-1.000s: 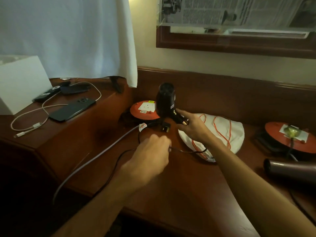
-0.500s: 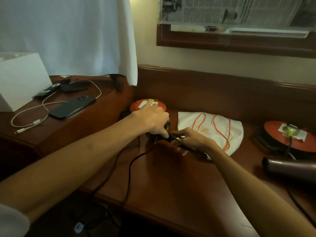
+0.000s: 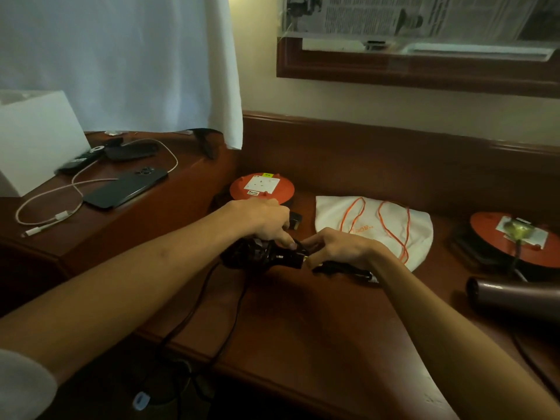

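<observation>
Lowered since a second ago: black hair dryer (image 3: 257,256), then upright by the reel, now lying on its side at desk centre; left hand (image 3: 263,220), then on the cord, now on the dryer.

1. Room: cream wall; white curtain (image 3: 121,62) at 11 o'clock; dark wood-framed mirror (image 3: 409,77) at 1 o'clock.
2. Wooden desk (image 3: 303,334): red-brown, polished, rounded front edge, raised back panel; raised side shelf (image 3: 194,160) at 10 o'clock.
3. Left hand: forearm enters from 8 o'clock; fingers curled over the dryer's barrel, gripping from above.
4. Right hand (image 3: 339,248): forearm enters from 4 o'clock; fingers wrapped round the dryer's handle.
5. White cloth bag (image 3: 371,213): soft, flat, orange drawstrings; at 2 o'clock of the dryer.
6. Brown hair dryer (image 3: 515,298): matte barrel, at 4 o'clock.
7. Near reel (image 3: 262,189): orange disc, white socket plate, at 12 o'clock of the dryer. Far reel (image 3: 491,234): same, at 3 o'clock.
8. Black cord (image 3: 238,307): thin, running off the desk edge at 6 o'clock.
9. Phone (image 3: 127,189): dark, flat, on the shelf; white cable (image 3: 60,215) looped beside.
</observation>
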`<state>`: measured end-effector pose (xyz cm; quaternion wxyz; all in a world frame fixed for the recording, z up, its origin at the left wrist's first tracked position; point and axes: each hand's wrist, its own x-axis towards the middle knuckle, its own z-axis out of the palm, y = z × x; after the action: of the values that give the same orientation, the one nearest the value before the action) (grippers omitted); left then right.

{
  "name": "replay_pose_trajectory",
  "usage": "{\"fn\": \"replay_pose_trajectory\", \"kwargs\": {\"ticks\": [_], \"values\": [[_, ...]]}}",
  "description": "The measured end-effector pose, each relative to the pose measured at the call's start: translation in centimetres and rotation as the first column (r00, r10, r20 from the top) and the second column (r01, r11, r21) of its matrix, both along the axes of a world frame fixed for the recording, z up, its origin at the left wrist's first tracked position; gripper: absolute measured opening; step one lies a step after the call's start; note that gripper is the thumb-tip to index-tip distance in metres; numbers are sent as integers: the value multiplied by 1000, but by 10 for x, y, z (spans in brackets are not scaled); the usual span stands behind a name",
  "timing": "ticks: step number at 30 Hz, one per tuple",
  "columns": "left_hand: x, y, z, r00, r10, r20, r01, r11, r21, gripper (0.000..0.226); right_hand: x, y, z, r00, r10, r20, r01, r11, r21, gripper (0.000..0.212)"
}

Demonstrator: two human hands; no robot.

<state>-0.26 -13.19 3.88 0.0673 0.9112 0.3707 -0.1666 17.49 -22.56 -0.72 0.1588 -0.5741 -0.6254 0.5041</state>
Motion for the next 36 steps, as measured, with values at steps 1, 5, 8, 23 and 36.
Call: {"fn": "replay_pose_trajectory", "kwargs": {"ticks": [1,5,8,23,36], "values": [[-1,4,-3,1000,10,15,-9,995,-99,53,0,-2,-2,1000,-6,-10,6,1000,4,32],[-10,15,-12,998,19,-53,-38,925,-378,47,10,-6,-12,997,-6,-74,7,1000,15,32],[-18,16,-26,995,88,38,-58,872,-486,51,18,-8,-20,993,-31,-117,30,1000,-7,33],[-29,23,-42,920,312,237,-138,824,-549,46,-21,-31,-2,797,-543,264,133,584,800,14],[-78,30,-71,545,724,422,-4,506,-863,53,-112,-40,-69,663,-336,-669,454,891,3,15]]}}
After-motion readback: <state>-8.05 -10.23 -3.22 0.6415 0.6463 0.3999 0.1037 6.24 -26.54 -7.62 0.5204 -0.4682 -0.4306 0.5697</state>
